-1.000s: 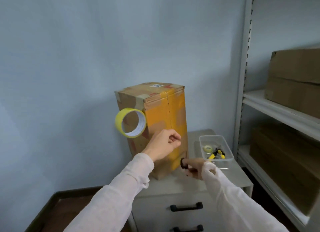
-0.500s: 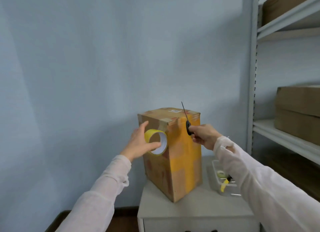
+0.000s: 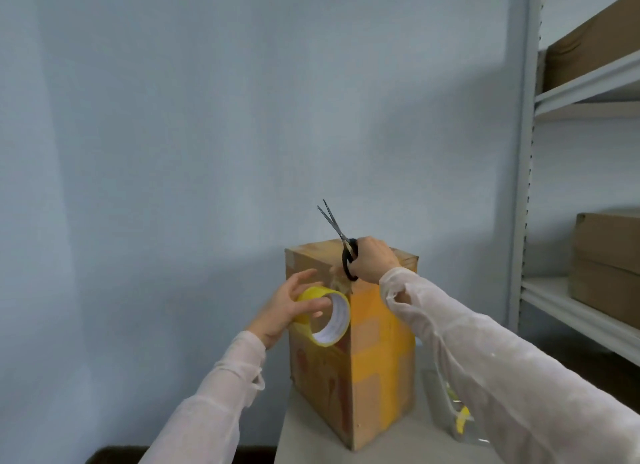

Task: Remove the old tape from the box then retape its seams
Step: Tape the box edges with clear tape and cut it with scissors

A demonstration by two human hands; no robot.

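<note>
A tall cardboard box (image 3: 381, 359) stands upright on a grey cabinet top (image 3: 311, 443), its right face covered with yellow tape strips. My left hand (image 3: 287, 308) holds a yellow tape roll (image 3: 327, 316) against the box's upper left face, thumb and fingers round its rim. My right hand (image 3: 372, 264) grips black-handled scissors (image 3: 341, 244) at the box's top front corner, with the blades slightly parted and pointing up and left. A short stretch of tape runs from the roll up to that corner.
A clear plastic tray (image 3: 457, 418) with yellow items sits on the cabinet right of the box, partly behind my right sleeve. A metal shelf rack (image 3: 519, 186) with brown cartons (image 3: 609, 263) stands at the right. A plain wall is behind.
My right hand lifted the scissors from the box's foot to its top corner. My left hand moved from the box's front face to grasp the roll. The view tilted upward.
</note>
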